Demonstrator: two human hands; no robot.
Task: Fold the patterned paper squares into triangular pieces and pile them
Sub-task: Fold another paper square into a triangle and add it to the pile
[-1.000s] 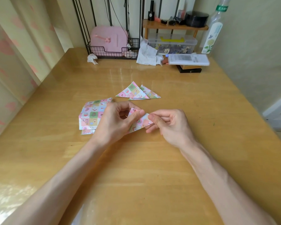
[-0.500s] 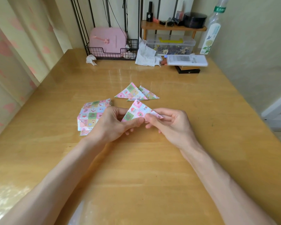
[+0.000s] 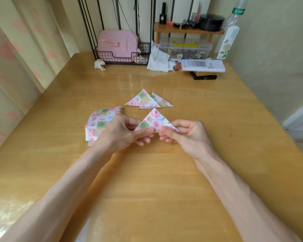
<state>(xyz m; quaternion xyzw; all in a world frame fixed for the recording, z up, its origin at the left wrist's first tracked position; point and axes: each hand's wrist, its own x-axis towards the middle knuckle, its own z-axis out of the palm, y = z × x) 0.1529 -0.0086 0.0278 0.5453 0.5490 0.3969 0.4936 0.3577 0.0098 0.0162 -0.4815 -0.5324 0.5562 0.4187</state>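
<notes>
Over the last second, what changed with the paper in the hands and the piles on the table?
The folded triangle rose from lying low between the hands to standing apex-up; the left hand and right hand keep pinching its bottom edge. The stack of unfolded squares and the two finished triangles stayed put.

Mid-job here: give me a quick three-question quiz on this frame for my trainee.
1. True or false: the left hand and right hand both pinch the folded triangle at its lower edge.
2. The stack of unfolded squares lies: A left of the folded triangle; B right of it; C in the right hand.
3. Fill in: the finished triangles ___ each other on the table.
Key: 1 true; 2 A; 3 overlap.
</notes>
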